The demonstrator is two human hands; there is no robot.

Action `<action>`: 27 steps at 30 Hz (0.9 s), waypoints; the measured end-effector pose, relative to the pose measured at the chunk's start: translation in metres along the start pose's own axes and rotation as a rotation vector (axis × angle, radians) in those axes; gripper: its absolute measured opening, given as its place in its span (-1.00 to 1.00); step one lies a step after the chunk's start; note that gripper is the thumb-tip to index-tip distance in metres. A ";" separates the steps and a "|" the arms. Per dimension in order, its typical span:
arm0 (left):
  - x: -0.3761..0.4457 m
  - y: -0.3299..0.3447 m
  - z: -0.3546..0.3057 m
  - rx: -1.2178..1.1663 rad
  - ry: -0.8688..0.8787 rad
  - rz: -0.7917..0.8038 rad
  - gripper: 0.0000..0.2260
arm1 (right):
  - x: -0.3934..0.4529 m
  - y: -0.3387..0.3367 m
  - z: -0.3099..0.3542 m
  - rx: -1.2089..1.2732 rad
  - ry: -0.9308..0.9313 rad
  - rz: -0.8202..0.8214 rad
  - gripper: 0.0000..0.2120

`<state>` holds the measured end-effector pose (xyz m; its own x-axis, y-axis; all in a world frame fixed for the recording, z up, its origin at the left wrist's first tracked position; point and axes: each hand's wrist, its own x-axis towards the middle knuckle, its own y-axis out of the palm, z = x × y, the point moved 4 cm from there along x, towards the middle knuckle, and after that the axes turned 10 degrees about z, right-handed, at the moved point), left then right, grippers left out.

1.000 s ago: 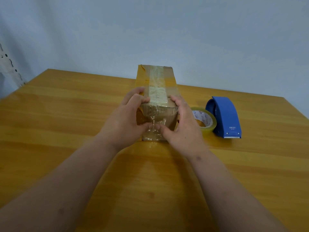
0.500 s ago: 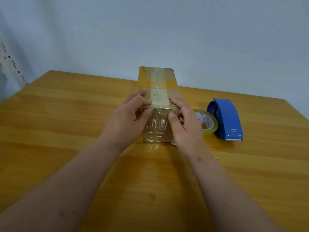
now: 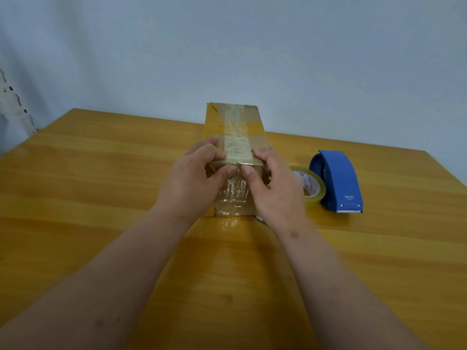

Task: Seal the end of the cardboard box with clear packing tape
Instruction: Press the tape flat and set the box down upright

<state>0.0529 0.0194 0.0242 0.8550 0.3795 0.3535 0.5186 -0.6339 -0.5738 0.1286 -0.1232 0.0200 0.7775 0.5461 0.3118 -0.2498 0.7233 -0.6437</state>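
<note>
On table [image 3: 101,198] | cardboard box [image 3: 236,127] long axis runs away | 2 hands [image 3: 192,183] seemingly clasp near end, thumbs pressing tape [image 3: 233,193]

A wooden bench [image 3: 101,198] carries a cardboard box [image 3: 237,127]. Right of it lie a tape roll [image 3: 312,185] and a blue dispenser [image 3: 337,180].

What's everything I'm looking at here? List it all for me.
cardboard box: one, brown, lying lengthways mid-table, near end facing the camera
clear packing tape: wrinkled strip down the box's near end; a strip also runs along its top
tape roll: one, clear with a yellowish tint, right of the box, partly behind the right hand
tape dispenser: one, blue, right of the roll
table: one, yellow-brown wood
wall: pale grey-blue, behind the table
left hand: bare, thumb pressing the box's near top edge
right hand: bare, thumb beside the left one
</note>
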 end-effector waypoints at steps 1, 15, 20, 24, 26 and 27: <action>0.000 -0.001 0.001 -0.006 -0.004 0.008 -0.90 | -0.001 -0.001 0.000 0.008 -0.018 0.004 -0.66; -0.010 -0.008 0.000 0.107 -0.038 0.102 -0.66 | -0.007 -0.009 0.000 -0.008 0.028 0.122 -0.52; -0.019 -0.016 -0.004 0.218 -0.112 0.013 -0.60 | -0.023 0.007 0.009 -0.076 0.081 0.118 -0.24; -0.029 -0.017 -0.019 0.207 -0.077 0.050 -0.57 | -0.018 0.014 0.007 -0.026 0.173 0.229 0.02; -0.034 -0.013 -0.027 0.147 -0.035 0.098 -0.59 | -0.013 0.010 0.004 -0.093 0.205 0.202 -0.02; -0.036 -0.012 -0.029 0.116 -0.022 0.108 -0.60 | -0.013 0.007 0.004 -0.141 0.203 0.156 -0.07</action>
<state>0.0156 -0.0060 0.0398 0.9049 0.3289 0.2700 0.4202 -0.5904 -0.6891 0.1145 -0.1231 0.0144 0.8394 0.5397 0.0647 -0.3033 0.5638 -0.7682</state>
